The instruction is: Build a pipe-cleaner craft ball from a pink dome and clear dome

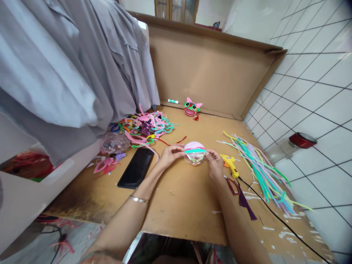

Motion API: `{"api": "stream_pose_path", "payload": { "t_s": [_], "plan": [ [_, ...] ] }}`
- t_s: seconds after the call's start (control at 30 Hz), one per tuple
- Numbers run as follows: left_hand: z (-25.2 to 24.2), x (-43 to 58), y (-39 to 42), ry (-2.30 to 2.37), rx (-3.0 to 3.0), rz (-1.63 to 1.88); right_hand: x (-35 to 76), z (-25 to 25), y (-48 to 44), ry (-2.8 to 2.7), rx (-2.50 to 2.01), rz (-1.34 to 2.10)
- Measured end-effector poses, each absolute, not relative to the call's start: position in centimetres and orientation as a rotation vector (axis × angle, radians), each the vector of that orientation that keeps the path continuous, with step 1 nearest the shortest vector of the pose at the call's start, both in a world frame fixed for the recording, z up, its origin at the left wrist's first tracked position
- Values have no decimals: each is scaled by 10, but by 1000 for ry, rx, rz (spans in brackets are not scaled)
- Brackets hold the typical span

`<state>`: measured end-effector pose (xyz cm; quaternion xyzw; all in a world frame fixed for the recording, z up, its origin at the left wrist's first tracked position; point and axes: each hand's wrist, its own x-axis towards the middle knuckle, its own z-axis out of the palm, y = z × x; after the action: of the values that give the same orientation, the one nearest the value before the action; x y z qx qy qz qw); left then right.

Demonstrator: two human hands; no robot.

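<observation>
Between my hands sits a see-through round ball [193,160], its top covered with pink pipe cleaner [193,145]. A teal pipe cleaner [194,150] stretches across the ball's middle. My left hand [172,154] is closed in a pinch at its left end, and my right hand [215,162] pinches the right end. Colored bits show through the lower half of the ball, too small to make out. Just right of my right hand lies a yellow glue gun [231,164], with scissors [232,185] and a purple tassel [245,202] below it.
Loose pipe cleaners [264,168] lie at the right; a tangled pile of them [150,124] is at the left. A black phone [136,168] rests near my left forearm. A finished animal head [191,107] and a glue stick [173,101] stand by the cardboard wall [211,69]. Grey cloth [82,62] hangs left.
</observation>
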<state>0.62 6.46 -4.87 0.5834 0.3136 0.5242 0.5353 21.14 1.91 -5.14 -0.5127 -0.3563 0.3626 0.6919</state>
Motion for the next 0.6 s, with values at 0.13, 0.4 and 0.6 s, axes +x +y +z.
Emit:
{"api": "stream_pose_path", "payload": {
  "t_s": [0.13, 0.4, 0.6],
  "plan": [
    [-50, 4, 67, 816, 1614, 1348, 211, -48, 17, -919, -1229, 645],
    [-41, -2, 58, 898, 2042, 1486, 206, -33, 3, -1262, -1340, 271],
    [-39, -1, 53, 936, 2221, 1508, 205, -35, 3, -1324, -1350, 165]
  ]
}}
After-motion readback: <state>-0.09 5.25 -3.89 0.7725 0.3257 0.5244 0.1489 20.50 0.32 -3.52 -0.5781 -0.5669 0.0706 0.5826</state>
